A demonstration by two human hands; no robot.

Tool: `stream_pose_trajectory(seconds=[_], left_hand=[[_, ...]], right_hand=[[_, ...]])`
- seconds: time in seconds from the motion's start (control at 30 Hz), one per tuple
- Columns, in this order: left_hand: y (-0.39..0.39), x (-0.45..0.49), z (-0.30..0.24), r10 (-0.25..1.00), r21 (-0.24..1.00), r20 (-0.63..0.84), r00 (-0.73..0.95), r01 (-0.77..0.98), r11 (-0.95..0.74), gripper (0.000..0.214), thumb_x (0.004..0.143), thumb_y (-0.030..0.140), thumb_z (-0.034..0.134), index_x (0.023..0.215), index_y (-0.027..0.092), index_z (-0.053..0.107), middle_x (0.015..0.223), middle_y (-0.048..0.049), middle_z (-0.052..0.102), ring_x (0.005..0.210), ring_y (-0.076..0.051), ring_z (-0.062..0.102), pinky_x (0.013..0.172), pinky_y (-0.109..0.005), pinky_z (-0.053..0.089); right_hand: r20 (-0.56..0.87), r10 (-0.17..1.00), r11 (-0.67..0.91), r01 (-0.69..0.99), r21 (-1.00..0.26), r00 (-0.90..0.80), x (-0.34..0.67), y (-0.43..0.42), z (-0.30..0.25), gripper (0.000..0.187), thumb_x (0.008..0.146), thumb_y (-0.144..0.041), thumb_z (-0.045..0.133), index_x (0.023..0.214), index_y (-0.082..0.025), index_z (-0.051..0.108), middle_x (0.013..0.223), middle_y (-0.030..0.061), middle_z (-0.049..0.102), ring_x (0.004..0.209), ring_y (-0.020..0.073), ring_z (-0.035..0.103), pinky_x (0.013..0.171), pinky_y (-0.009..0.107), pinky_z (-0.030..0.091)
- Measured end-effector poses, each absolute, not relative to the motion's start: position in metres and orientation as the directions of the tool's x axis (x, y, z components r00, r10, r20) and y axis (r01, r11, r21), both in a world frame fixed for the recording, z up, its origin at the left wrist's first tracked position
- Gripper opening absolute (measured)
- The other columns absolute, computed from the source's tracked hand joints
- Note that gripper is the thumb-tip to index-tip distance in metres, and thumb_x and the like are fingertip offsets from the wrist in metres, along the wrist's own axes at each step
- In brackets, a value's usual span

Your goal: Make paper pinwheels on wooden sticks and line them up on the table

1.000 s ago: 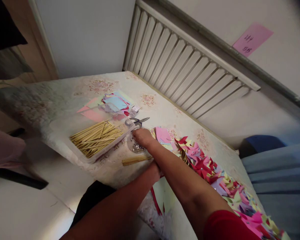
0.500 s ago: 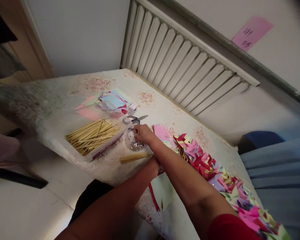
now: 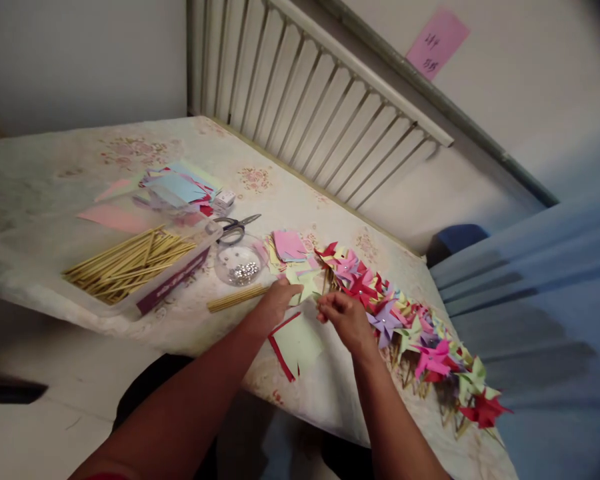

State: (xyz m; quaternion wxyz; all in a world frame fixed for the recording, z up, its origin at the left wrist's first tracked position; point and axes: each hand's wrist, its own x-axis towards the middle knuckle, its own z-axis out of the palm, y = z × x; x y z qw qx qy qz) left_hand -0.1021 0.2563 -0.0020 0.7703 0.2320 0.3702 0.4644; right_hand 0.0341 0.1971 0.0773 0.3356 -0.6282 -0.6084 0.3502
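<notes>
My left hand [image 3: 276, 301] is closed on a pale green paper pinwheel [image 3: 307, 285], which it holds above the table. Just right of it, the fingers of my right hand [image 3: 347, 321] are pinched together close to the pinwheel's edge; whatever is between them is too small to make out. Below the hands lies a stack of pale green paper squares with slit corners [image 3: 300, 343], with red paper showing at its edge. A clear round dish [image 3: 225, 267] holding small shiny metal pins [image 3: 246, 272] stands left of my left hand, and a short row of thin sticks [image 3: 235, 298] lies in front of it.
A clear plastic box [image 3: 200, 240] full of thin sticks [image 3: 130, 263] stands on the left. Behind it are scissors [image 3: 235, 227], a small box [image 3: 225, 200] and coloured paper [image 3: 175, 187]. Pink paper squares [image 3: 289, 245] lie mid-table. Finished pinwheels [image 3: 433, 358] line the right side.
My right hand has moved away from the dish of pins, to the right, beside the pinwheel. My left hand, hidden behind the right arm before, now shows with the pinwheel. The view has shifted right.
</notes>
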Motion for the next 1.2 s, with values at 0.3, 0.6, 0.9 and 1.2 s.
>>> stream_pose_trajectory(seconds=[0.3, 0.6, 0.9, 1.2], left_hand=[[0.252, -0.097, 0.0, 0.894, 0.719, -0.264, 0.363, -0.544, 0.433, 0.028, 0.059, 0.025, 0.074, 0.085, 0.019, 0.066, 0.078, -0.0035, 0.071, 0.074, -0.024, 0.067, 0.067, -0.031, 0.054], [0.252, -0.095, -0.005, 0.886, 0.739, -0.253, 0.388, -0.514, 0.436, 0.028, 0.062, 0.026, 0.075, 0.088, 0.02, 0.068, 0.087, -0.0063, 0.073, 0.079, -0.026, 0.069, 0.069, -0.034, 0.055], [0.252, -0.093, -0.004, 0.868, 0.732, -0.309, 0.389, -0.485, 0.478, 0.024, 0.063, 0.024, 0.075, 0.084, 0.021, 0.065, 0.081, -0.0053, 0.072, 0.077, -0.026, 0.07, 0.07, -0.034, 0.055], [0.252, -0.09, -0.005, 0.869, 0.718, -0.306, 0.388, -0.506, 0.478, 0.024, 0.062, 0.023, 0.073, 0.085, 0.021, 0.067, 0.081, -0.0044, 0.073, 0.073, -0.025, 0.069, 0.065, -0.033, 0.054]], right_hand=[[0.023, 0.966, -0.222, 0.87, -0.439, 0.258, 0.111, 0.099, -0.011, 0.017, 0.071, -0.018, 0.052, 0.062, -0.021, 0.066, 0.062, 0.0036, 0.068, 0.062, 0.0192, 0.062, 0.063, 0.028, 0.045], [0.061, 0.977, -0.167, 0.915, -0.367, 0.203, 0.107, 0.105, -0.017, 0.018, 0.073, -0.012, 0.051, 0.066, -0.02, 0.067, 0.07, 0.0051, 0.068, 0.067, 0.0192, 0.063, 0.066, 0.027, 0.045], [0.036, 0.994, -0.071, 0.881, -0.468, 0.099, 0.119, 0.106, -0.012, 0.019, 0.076, -0.014, 0.051, 0.07, -0.019, 0.069, 0.075, 0.0043, 0.07, 0.075, 0.0194, 0.066, 0.072, 0.027, 0.047], [0.065, 0.998, 0.002, 0.969, -0.247, 0.014, 0.116, 0.1, -0.019, 0.02, 0.086, -0.012, 0.048, 0.078, -0.017, 0.065, 0.081, 0.0074, 0.065, 0.079, 0.0199, 0.061, 0.074, 0.028, 0.045]])
